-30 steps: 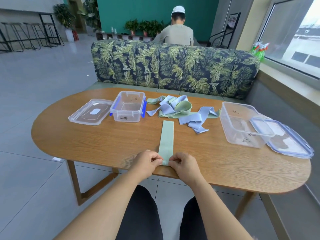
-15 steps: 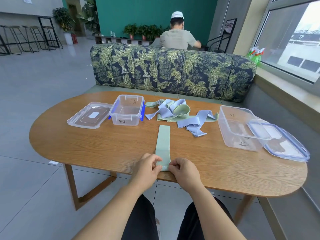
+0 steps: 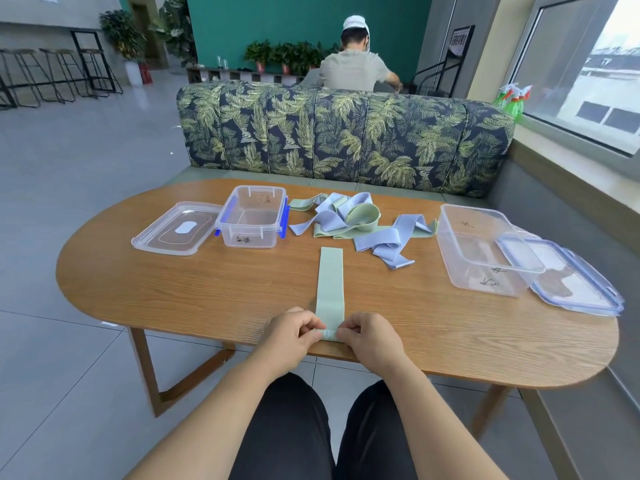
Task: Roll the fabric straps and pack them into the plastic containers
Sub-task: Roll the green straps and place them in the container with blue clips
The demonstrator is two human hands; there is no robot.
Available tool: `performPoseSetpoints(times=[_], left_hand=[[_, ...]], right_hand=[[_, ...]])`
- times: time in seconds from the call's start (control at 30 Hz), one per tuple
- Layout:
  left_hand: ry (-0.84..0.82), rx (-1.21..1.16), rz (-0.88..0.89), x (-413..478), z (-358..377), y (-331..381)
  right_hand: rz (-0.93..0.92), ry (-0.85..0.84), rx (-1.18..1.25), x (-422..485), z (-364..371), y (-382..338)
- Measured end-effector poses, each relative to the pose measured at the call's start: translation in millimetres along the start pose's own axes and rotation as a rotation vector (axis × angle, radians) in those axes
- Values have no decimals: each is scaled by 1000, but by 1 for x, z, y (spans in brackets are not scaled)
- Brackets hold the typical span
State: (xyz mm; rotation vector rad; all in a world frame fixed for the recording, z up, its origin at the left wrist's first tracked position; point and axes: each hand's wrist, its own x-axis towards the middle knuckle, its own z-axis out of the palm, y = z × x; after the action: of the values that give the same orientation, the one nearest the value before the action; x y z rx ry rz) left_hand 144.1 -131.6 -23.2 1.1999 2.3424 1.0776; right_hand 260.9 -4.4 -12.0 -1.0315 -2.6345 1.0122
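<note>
Now the left hand (image 3: 294, 336) and right hand (image 3: 372, 337) are pinching the near end of a green strap (image 3: 330, 282), fingers curled, at the table (image 3: 207, 289) edge. Compared with a second ago, that end is curling into a clearer small roll. Rolling is just starting, and the small container (image 3: 254, 220) and large container (image 3: 481, 251) are sitting empty.

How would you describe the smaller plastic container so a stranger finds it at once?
On the oval wooden table, look left, between a loose clear lid and the strap pile. The smaller plastic container stands open there; unlike the larger container, it has blue side clips.
</note>
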Motion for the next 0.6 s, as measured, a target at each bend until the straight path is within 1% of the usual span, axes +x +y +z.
performPoseSetpoints(times=[0.13,0.27,0.4,0.6], left_hand=[[-3,29,9,0,-1,2],[-21,62,-2,1,-4,5],[-46,64,-16,4,-5,7],[-27,54,-14,-1,-6,5]], right_hand=[[7,42,47,-4,2,1],[-3,61,166,-9,6,3],[-21,86,33,-8,6,3],[15,83,48,-4,6,3]])
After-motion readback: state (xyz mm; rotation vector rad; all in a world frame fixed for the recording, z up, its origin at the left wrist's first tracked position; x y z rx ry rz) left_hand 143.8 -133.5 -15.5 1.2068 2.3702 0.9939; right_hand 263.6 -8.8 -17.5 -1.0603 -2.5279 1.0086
